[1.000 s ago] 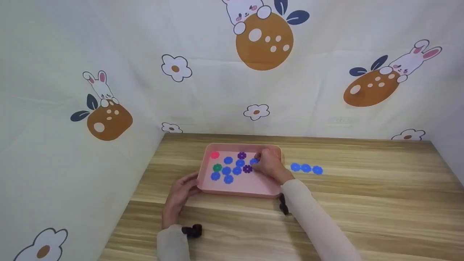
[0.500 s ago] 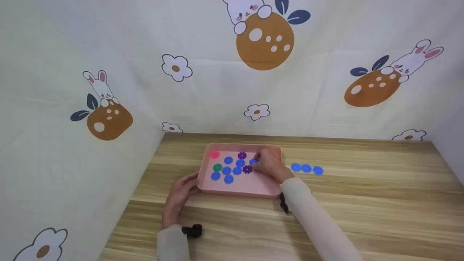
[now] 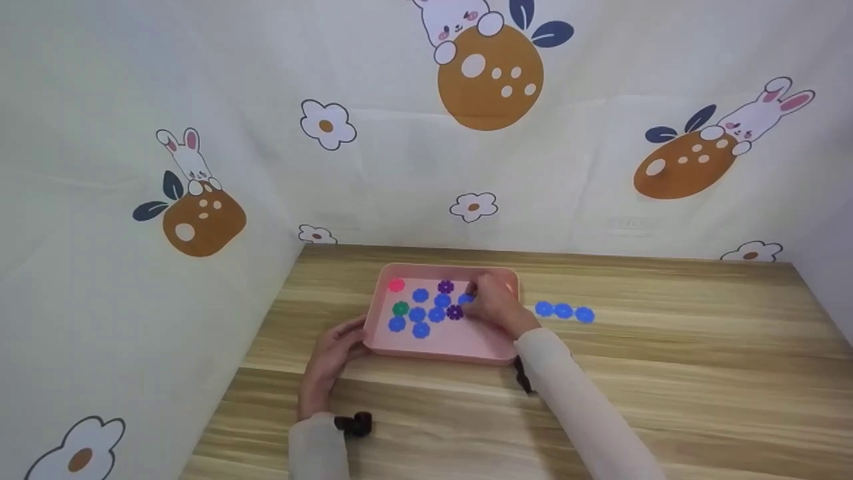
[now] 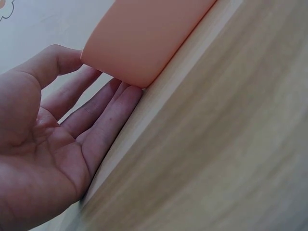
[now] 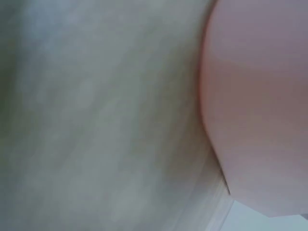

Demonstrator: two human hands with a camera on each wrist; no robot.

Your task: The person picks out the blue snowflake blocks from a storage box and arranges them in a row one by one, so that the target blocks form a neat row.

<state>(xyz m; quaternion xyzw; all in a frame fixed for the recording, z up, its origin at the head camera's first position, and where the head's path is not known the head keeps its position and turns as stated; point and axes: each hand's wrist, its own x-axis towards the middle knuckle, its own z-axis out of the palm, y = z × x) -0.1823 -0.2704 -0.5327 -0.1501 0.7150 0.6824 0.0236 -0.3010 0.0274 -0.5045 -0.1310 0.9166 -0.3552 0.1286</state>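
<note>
A pink tray [image 3: 440, 343] on the wooden table holds several flower-shaped plastic discs. My left hand [image 3: 332, 353] rests against its left end, fingers fairly straight; in the left wrist view, fingertips [image 4: 130, 94] lie along the tray wall [image 4: 139, 38] and its rim. My right hand [image 3: 496, 303] is inside the tray at the right, fingers curled at a blue disc [image 3: 464, 300] that they partly cover. Beside these fingers lies a purple disc [image 3: 454, 312], with another purple disc [image 3: 446, 287] behind. The right wrist view shows only the tray's outer wall [image 5: 260, 106] and blurred tabletop.
More blue discs [image 3: 417, 314], a green disc [image 3: 400, 309] and a pink-red disc [image 3: 396, 285] lie in the tray's left half. Right of the tray, three blue discs [image 3: 563, 311] form a row on the table [image 3: 700, 360]. A rabbit-patterned cloth [image 3: 400, 167] stands behind.
The head view shifts very slightly. Both hands, the tray and the discs keep their places.
</note>
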